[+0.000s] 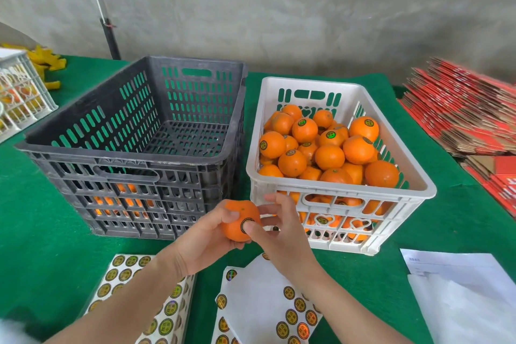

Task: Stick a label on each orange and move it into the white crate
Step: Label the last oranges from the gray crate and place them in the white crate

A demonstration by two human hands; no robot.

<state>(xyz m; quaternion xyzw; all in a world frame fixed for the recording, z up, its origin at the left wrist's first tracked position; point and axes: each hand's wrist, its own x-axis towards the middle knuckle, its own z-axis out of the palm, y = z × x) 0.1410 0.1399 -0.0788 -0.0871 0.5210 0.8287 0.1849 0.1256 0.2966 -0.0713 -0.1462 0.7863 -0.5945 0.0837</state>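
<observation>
Label sheets (156, 304) lay nearest on the green surface (42, 232). My left grip (206, 237) curled round the orange (237, 211), just before the white crate (335, 193). My right grip (282, 232), fingers spread, thumbed its label (245, 224). Labelled oranges (304, 130) filled that crate.

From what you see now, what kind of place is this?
Probably a fruit packing room: white crate of labelled oranges, sticker sheets on the green table, flat red cartons stacked nearby.

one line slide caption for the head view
Left hand holds an orange while the right hand presses a label onto it, near the white crate.
</observation>
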